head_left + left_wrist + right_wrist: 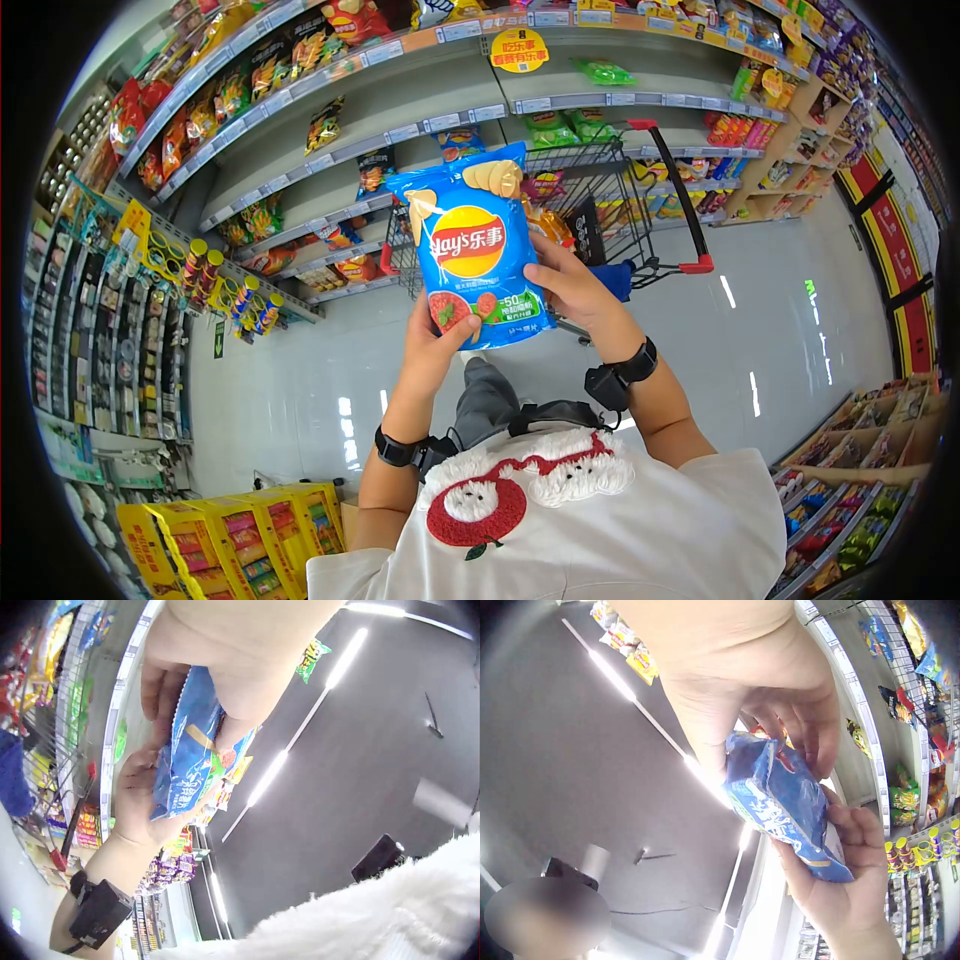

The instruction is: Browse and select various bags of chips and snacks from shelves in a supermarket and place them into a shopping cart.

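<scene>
A blue bag of Lay's potato chips (470, 250) is held upright in front of the body, its printed front facing the head camera. The left hand (434, 345) grips its lower left edge, thumb on the front and fingers behind. At the lower right edge, the right hand (575, 285) holds it the same way, thumb across the front. Seen from below in the left wrist view, the bag (191, 754) sits between both hands. In the right wrist view the fingers (810, 735) curl behind the bag (787, 802).
Beyond the bag stands a shopping cart (690, 200) with a red-and-black handle and goods inside. Snack shelves (400, 85) curve across the back. A yellow display rack (240, 540) stands at lower left, canisters (245, 305) hang at left, and more racks (850, 480) line the right.
</scene>
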The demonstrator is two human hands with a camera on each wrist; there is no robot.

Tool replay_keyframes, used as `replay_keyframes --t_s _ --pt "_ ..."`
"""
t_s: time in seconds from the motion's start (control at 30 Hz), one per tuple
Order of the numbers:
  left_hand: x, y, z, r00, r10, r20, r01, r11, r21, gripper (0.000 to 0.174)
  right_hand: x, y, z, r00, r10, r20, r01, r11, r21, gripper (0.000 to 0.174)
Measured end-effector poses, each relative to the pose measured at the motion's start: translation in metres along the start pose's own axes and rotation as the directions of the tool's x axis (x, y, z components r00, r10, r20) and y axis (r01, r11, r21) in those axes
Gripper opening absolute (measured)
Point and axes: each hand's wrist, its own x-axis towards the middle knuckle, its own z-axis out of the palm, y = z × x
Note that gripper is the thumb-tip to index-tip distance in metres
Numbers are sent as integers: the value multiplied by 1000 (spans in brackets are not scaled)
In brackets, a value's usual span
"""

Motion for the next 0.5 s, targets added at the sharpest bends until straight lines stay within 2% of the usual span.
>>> replay_keyframes --t_s 0.07,0.17,0.3,0.4,0.5 --pt "0 0 6 1000 6 10 -6 1000 -9 53 -7 1 -8 998 49 27 -49 999 14 67" --pt "-1 3 16 999 12 37 -12 1000 -7 51 -17 -1 -2 999 23 -35 -22 999 44 63" --pt "-5 0 19 1000 18 -23 -18 1000 11 47 -17 3 -6 999 28 -43 -26 998 57 61" --pt "-8 -1 16 999 45 -24 -44 997 57 44 -17 3 -2 994 94 -57 -90 994 62 60" --pt "-11 4 16 997 79 6 -79 989 124 43 -20 6 1 998 42 -54 -38 997 68 58"
